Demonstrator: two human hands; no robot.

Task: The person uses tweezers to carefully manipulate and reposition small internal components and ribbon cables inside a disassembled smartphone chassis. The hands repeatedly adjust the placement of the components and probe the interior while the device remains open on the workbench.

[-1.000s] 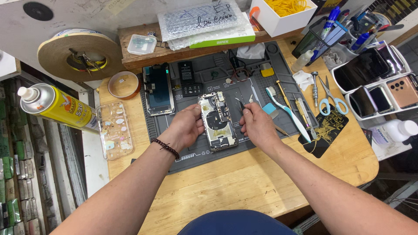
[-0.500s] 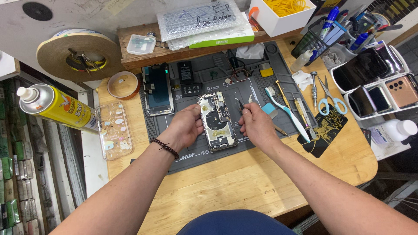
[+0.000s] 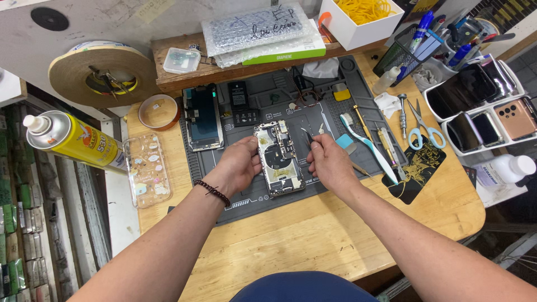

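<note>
An opened phone is laid on the grey work mat on the tabletop. Its left edge is gripped by the curled left hand. Black tweezers are pinched by the closed right hand, the tip just beside the phone's upper right.

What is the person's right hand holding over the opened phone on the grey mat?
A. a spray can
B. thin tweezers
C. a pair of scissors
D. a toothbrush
B. The right hand pinches thin tweezers just beside the opened phone, which the left hand steadies; the scissors, toothbrush and yellow spray can all lie untouched elsewhere.
</note>
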